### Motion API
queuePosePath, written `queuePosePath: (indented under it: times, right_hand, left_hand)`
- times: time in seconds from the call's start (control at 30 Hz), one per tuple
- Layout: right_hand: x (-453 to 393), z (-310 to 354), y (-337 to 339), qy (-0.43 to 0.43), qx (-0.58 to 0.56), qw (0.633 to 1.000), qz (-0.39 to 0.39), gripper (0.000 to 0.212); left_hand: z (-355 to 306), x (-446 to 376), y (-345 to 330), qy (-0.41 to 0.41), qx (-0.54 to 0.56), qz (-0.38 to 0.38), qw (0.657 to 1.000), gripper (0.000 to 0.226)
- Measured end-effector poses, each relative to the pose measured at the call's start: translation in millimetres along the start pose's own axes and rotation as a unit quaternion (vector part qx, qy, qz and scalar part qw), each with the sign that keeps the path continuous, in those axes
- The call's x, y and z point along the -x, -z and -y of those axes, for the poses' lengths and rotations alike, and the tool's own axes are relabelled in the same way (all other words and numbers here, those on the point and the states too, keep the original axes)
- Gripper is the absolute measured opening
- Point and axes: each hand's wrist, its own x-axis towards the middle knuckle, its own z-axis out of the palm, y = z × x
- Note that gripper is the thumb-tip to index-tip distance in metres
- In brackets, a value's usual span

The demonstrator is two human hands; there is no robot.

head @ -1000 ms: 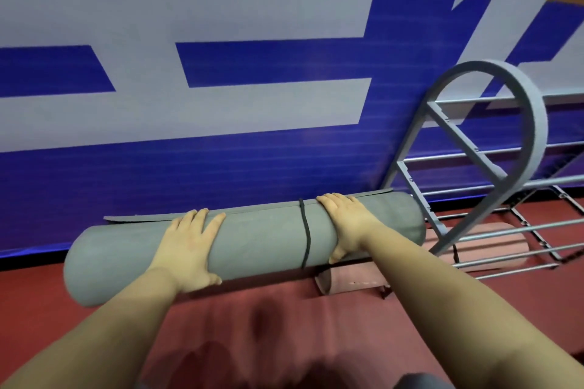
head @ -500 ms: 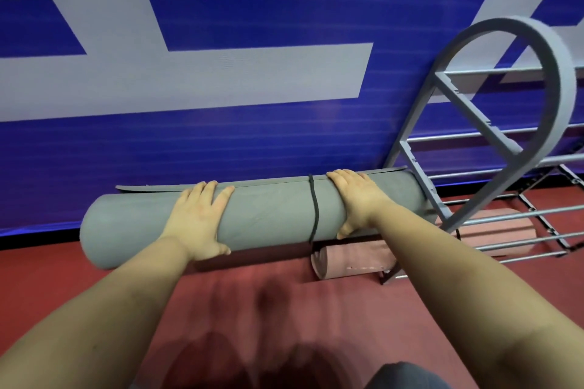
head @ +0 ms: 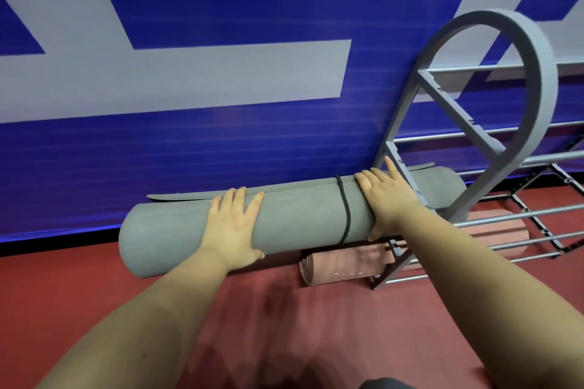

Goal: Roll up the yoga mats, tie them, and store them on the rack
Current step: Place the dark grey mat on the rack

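Both hands — left (head: 232, 224), right (head: 387, 199) — wrap over the grey mat (head: 297, 218), carried with one end entering the rack (head: 474, 142). Only one cord (head: 346, 211) — the loose flap could snag the frame.

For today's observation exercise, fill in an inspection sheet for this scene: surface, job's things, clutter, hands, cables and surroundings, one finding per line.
Surface: red floor, bare where visible.
Job's things: grey rolled mat tied with a black cord, its right end entering the grey rack; pink rolled mat lying low in the rack, under the grey one.
Clutter: nothing seen.
Hands: left hand and right hand both grip the grey mat, fingers over its top, thumbs underneath.
Cables: nothing seen besides the tie cord.
Surroundings: blue and white wall right behind the mat and rack.
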Motion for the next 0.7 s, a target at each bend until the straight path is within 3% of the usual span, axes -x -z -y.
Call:
queuePosePath:
  times: [0.13, 0.27, 0.37, 0.7]
  right_hand:
    - [7.1, -6.9, -10.9, -0.086, 0.081, 0.992, 0.046, 0.115]
    - [14.6, -12.8, -19.8, -0.204, -0.038, 0.975, 0.077, 0.12]
    - [12.8, -12.9, -19.0, -0.199, -0.109, 0.971, 0.071, 0.126]
    - [13.8, -16.7, -17.4, -0.171, -0.158, 0.969, 0.08, 0.131]
  left_hand:
    - [-17.7, -12.6, 5.1, -0.014, -0.014, -0.013, 1.0, 0.113]
    - [-28.5, -23.2, 11.4, -0.016, -0.019, -0.003, 1.0, 0.113]
    - [-35.8, -30.7, 15.6, -0.022, -0.024, -0.004, 0.999, 0.112]
    - [-125.8, -66.2, 42.1, -0.054, -0.022, -0.018, 0.998, 0.103]
